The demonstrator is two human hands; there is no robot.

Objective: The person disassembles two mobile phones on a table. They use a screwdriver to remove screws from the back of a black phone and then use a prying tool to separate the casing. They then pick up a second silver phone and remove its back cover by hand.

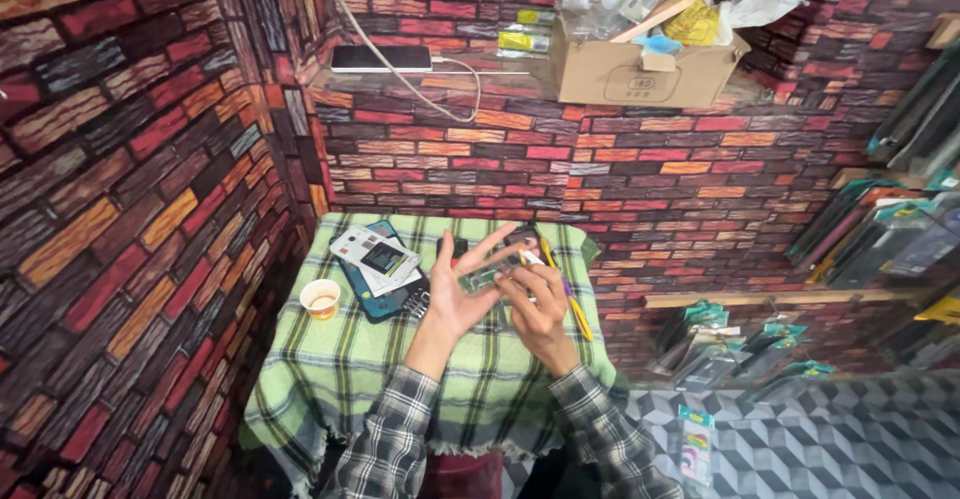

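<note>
1. Case [492,275], clear and thin, is lying across the left hand [458,299], whose fingers are spreading wide beneath it.
2. Right hand [540,304] is pinching its near edge; it likely is flexing easily, light and slippery, best gripped along the rims.
3. Beyond, phones [378,264] and cup [320,299] are resting on the table [330,379].

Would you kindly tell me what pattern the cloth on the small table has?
The tablecloth is a green, white and dark plaid, seen clearly in the head view.
</note>
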